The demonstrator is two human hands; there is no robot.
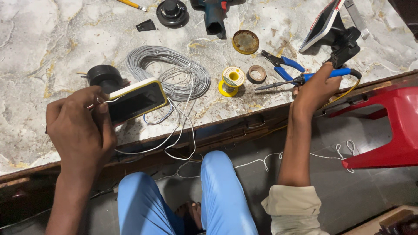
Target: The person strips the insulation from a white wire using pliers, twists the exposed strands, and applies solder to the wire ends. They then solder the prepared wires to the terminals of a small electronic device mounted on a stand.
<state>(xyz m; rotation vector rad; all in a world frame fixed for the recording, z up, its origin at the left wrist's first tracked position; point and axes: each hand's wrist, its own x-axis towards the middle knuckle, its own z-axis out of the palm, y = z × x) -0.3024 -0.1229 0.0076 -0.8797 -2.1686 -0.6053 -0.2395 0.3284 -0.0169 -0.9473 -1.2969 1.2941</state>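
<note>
Black rectangular device with a yellow and white rim (136,100), tilted above the marble bench edge, thin white wires trailing from it, blue-handled soldering iron (305,78), lying nearly level, metal tip pointing left towards the solder spool

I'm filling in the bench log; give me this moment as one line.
left hand: holds yellow-edged device | right hand: grips blue-handled soldering iron | nearby: grey wire coil, solder spool, pliers
</note>
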